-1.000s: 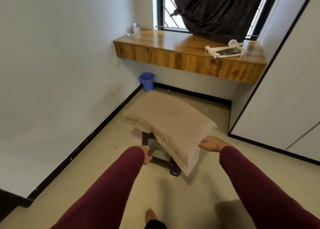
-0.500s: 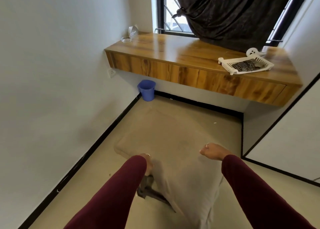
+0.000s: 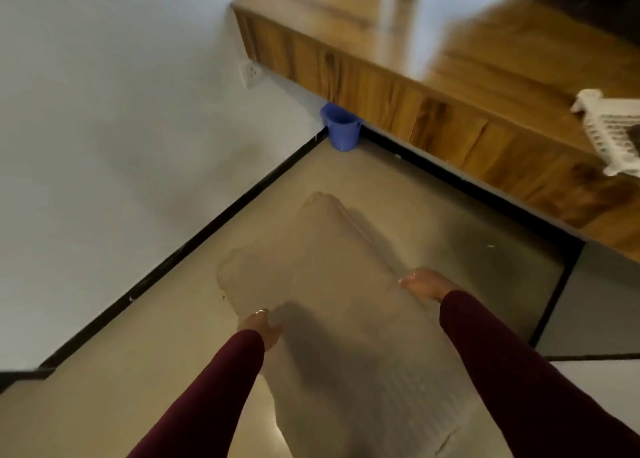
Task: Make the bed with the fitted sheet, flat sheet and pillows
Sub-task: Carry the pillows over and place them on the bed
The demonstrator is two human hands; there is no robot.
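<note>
While my left hand [image 3: 261,327] and right hand [image 3: 424,284] each grip an edge of the tan pillow [image 3: 332,301], a loosened hold could drop it onto the floor [image 3: 467,222].

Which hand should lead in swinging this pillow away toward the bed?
Probably the right hand: it grips the pillow farther up its long edge. The left hand holds the opposite edge lower down, close beside the wall. Motion blur hides the fingers.
</note>
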